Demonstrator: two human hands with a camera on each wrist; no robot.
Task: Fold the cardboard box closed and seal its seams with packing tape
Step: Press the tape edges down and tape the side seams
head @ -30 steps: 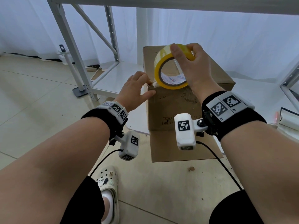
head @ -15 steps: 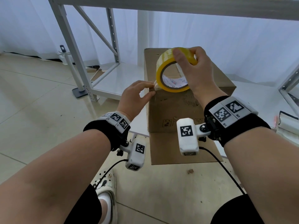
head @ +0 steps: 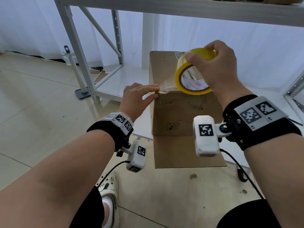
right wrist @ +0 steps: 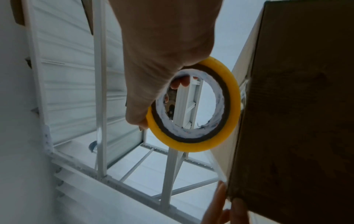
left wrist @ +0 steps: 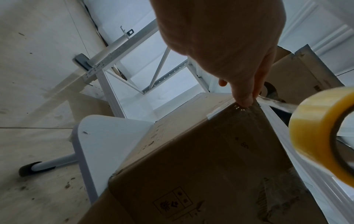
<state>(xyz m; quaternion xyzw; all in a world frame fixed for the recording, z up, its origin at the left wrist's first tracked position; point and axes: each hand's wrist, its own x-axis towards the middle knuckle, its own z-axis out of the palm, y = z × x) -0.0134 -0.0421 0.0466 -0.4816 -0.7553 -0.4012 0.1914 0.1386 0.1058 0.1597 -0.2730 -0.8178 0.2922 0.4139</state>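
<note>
A brown cardboard box (head: 179,112) stands on a small white table (head: 141,129), top flaps folded down and one near flap (head: 181,153) hanging below. My left hand (head: 156,92) pinches the clear tape end (head: 166,87) at the box's near-left top corner; the left wrist view shows the left hand (left wrist: 245,98) pinching at that corner of the box (left wrist: 191,166). My right hand (head: 202,52) grips the yellow tape roll (head: 178,76) above the near top edge, with tape stretched back to the corner. In the right wrist view my right hand (right wrist: 153,98) holds the tape roll (right wrist: 233,97) beside the box (right wrist: 296,106).
A white metal shelving rack (head: 85,55) stands behind and to the left, its upper beam above the box. A white pole on a grey base (head: 77,71) stands beside it. My foot in a pale clog (head: 109,186) is on the tiled floor, and a cable (head: 238,167) hangs from the right wrist.
My right hand has carried the roll to the right, away from my left hand, drawing out a stretch of clear tape. My left hand has stayed at the near-left corner.
</note>
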